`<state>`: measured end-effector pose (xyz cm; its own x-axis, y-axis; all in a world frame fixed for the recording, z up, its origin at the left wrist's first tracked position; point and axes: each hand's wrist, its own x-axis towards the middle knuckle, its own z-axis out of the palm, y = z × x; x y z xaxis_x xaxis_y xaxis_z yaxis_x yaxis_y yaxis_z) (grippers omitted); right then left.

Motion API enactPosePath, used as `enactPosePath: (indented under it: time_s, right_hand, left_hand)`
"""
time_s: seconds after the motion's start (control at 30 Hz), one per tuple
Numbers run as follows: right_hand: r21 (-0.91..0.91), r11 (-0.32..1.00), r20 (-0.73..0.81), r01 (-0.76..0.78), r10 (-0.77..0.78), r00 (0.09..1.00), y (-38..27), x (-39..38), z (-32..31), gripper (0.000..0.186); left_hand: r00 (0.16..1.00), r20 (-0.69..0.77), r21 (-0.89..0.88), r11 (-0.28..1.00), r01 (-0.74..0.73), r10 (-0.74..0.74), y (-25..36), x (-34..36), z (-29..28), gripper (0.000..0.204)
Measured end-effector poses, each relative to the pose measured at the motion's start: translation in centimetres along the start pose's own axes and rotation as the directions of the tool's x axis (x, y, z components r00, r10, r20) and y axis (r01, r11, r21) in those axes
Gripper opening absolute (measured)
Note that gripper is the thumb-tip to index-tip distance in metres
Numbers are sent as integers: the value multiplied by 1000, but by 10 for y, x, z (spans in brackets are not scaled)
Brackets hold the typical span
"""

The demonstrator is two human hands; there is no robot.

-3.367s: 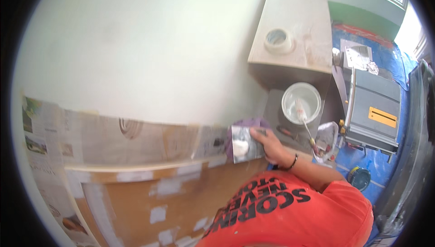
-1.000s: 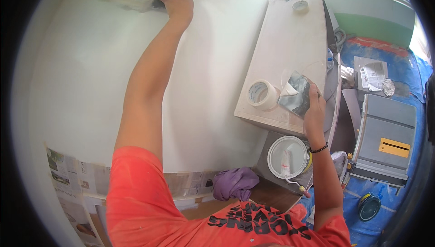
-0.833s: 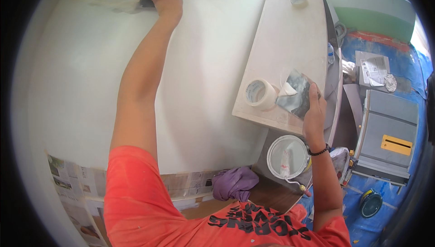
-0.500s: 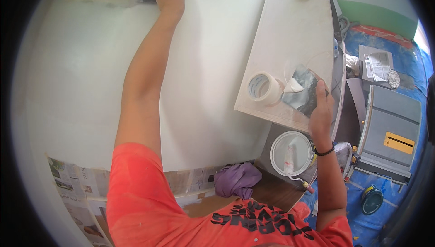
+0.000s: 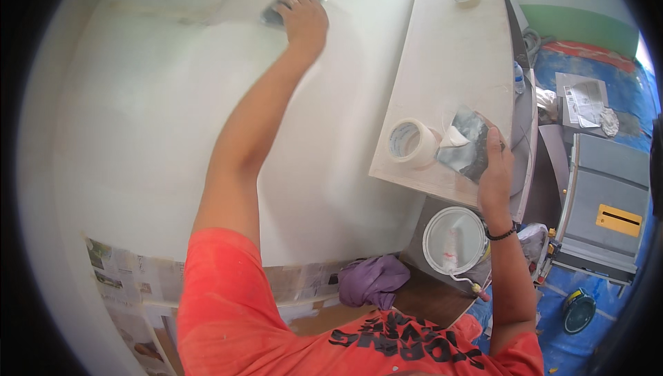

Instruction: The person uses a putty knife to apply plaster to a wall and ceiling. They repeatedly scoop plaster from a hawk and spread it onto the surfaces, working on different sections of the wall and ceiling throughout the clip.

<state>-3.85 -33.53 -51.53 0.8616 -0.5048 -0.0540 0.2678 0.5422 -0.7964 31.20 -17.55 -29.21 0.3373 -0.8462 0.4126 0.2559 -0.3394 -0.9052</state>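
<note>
My left hand (image 5: 307, 27), arm stretched up, grips a flat putty blade (image 5: 273, 13) against the white wall (image 5: 159, 100). The blade is slightly blurred and partly covered by my fingers. My right hand (image 5: 496, 176), with a dark bracelet at the wrist, holds a flat metal plate (image 5: 473, 141) by its right edge. On that plate sits a small white lump of filler (image 5: 454, 137). Just left of the plate, a large roll of masking tape (image 5: 413, 142) lies on a pale board-topped surface (image 5: 456, 58).
Below that surface stands a white bucket (image 5: 431, 234) with a paint roller (image 5: 452, 245) in it. A purple cloth (image 5: 373, 281) lies beside newspaper masking (image 5: 297, 283). At right are a grey machine (image 5: 608, 176), a dark tub (image 5: 579, 312) and blue sheeting (image 5: 545, 348).
My left hand has swept the putty blade to the right and slightly down along the wall. My right hand still holds the plate; the whole view has shifted a little.
</note>
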Motion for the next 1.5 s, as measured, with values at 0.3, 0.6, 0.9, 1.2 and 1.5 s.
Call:
enactPosePath:
  time_s: [0.3, 0.6, 0.9, 1.2, 1.5]
  right_hand:
    - [6, 1000, -20, -6, 6, 1000, 3, 3, 1, 51]
    - [13, 1000, 33, 7, -7, 999, -9, 0, 3, 49]
    - [-45, 999, -46, 20, -22, 999, -3, 0, 4, 54]
    - [35, 999, -36, -20, 21, 999, 7, 1, 1, 53]
    - [45, 999, -32, 3, -1, 999, 3, 1, 3, 51]
  left_hand:
    - [965, 216, 119, 985, 122, -146, -69, 42, 42, 53]
    - [990, 138, 142, 990, 8, -28, -29, 6, 38, 52]
    - [939, 311, -189, 978, -87, 144, 32, -44, -34, 51]
    - [930, 348, 112, 990, 84, -118, -92, -2, -9, 56]
    - [912, 388, 201, 978, 54, -130, -101, -13, -3, 59]
